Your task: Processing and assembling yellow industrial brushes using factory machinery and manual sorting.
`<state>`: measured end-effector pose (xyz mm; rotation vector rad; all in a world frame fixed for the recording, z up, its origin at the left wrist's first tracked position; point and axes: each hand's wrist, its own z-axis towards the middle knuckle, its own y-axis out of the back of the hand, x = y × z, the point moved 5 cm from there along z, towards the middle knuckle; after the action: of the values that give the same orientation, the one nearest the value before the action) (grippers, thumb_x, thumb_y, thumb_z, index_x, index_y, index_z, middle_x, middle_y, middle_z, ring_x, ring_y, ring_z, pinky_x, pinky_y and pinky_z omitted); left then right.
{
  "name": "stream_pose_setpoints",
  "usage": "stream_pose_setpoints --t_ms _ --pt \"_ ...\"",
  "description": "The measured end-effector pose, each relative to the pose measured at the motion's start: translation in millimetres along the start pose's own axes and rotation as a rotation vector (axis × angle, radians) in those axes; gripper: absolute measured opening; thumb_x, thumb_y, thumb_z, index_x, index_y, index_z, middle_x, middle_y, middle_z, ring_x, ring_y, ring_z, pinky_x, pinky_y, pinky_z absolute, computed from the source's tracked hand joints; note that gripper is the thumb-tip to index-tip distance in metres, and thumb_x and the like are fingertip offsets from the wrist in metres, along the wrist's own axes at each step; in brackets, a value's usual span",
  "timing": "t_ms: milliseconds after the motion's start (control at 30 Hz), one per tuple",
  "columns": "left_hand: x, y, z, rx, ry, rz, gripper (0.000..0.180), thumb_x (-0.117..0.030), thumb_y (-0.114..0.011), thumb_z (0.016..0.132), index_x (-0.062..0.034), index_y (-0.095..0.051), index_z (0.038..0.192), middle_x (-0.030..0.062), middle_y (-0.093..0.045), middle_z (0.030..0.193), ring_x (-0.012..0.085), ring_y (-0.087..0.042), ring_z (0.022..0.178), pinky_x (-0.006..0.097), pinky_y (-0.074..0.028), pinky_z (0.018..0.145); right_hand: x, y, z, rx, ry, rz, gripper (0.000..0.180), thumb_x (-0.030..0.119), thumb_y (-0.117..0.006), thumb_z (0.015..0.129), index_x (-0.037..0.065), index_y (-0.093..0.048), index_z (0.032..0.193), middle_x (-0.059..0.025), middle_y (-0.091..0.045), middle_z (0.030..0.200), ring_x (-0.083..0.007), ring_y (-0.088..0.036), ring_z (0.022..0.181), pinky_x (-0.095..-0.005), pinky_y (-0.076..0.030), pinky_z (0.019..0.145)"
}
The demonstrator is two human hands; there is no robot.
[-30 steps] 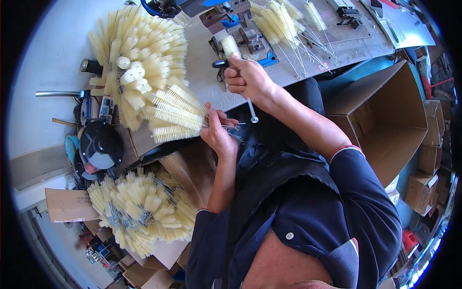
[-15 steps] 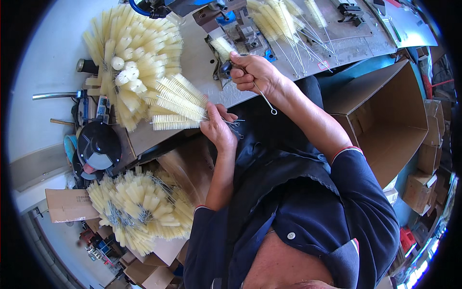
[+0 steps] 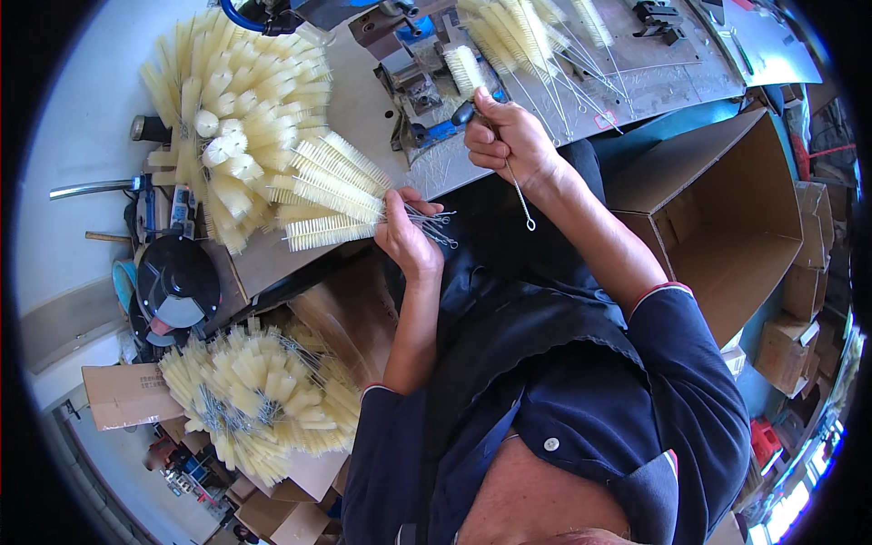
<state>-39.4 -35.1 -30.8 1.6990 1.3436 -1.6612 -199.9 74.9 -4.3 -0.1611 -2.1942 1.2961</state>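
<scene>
My left hand (image 3: 411,238) is closed round the wire stems of several cream bristle brushes (image 3: 341,195), their heads fanned out to the left and looped ends sticking out at the right. In my right hand (image 3: 513,141) is a single bottle brush (image 3: 465,71), pinched near its bristles, its head pointing up and its looped twisted-wire stem hanging below the fist. A black knob (image 3: 463,113) lies against that hand's fingers; whether they touch it, I cannot tell. Just left of it stands a metal bench fixture (image 3: 420,95) with blue parts.
A big heap of brushes (image 3: 245,109) covers the bench's left part. More brushes (image 3: 522,41) lie at the far right with wire stems toward me. Below left, a carton (image 3: 127,395) holds another pile. An open cardboard box (image 3: 727,209) stands at right, beside the metal bench (image 3: 695,86).
My right hand has moved right with its brush, which now points more upright. The black knob has shifted right as well. My left hand keeps its bunch in nearly the same place.
</scene>
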Motion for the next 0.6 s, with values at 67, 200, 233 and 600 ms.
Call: stream_pose_setpoints --t_ms 67,200,233,600 --pt "0.7 -2.5 0.2 0.008 -0.003 -0.011 0.035 -0.026 -0.051 0.105 0.0017 -0.059 0.085 0.0086 -0.056 0.067 0.0165 -0.057 0.056 0.032 -0.055 0.061 2.2 -1.5 3.9 0.005 -0.016 0.014 0.027 0.034 -0.041 0.110 0.014 -0.045 0.092 0.0005 -0.042 0.059 -0.0047 -0.030 0.040 -0.0220 -0.024 0.036" --pt "-1.7 -4.7 -0.1 0.020 -0.026 -0.041 0.034 -0.024 -0.050 0.105 0.0025 -0.059 0.086 0.0091 -0.057 0.068 0.0166 -0.057 0.057 0.034 -0.056 0.062 3.1 -7.3 8.5 -0.006 -0.045 0.009 0.030 0.034 -0.043 0.110 0.013 -0.044 0.089 0.0009 -0.042 0.060 -0.0046 -0.030 0.041 -0.0223 -0.023 0.037" --pt "-1.9 -4.4 -0.3 0.017 -0.020 -0.037 0.033 -0.023 -0.050 0.105 0.0025 -0.059 0.086 0.0092 -0.057 0.069 0.0165 -0.057 0.057 0.034 -0.056 0.062 3.3 -8.2 8.8 -0.019 -0.055 -0.010 0.030 0.034 -0.044 0.109 0.012 -0.044 0.088 0.0012 -0.042 0.061 -0.0046 -0.030 0.042 -0.0223 -0.023 0.037" --pt "-3.2 -2.0 0.8 0.033 -0.022 -0.055 0.030 -0.021 -0.052 0.105 0.0020 -0.058 0.086 0.0091 -0.058 0.077 0.0156 -0.056 0.058 0.034 -0.056 0.060 15.9 -6.1 1.6 -0.203 0.132 -0.362 0.031 0.025 -0.059 0.102 0.002 -0.055 0.082 -0.0048 -0.052 0.060 -0.0093 -0.040 0.041 -0.0262 -0.028 0.036"
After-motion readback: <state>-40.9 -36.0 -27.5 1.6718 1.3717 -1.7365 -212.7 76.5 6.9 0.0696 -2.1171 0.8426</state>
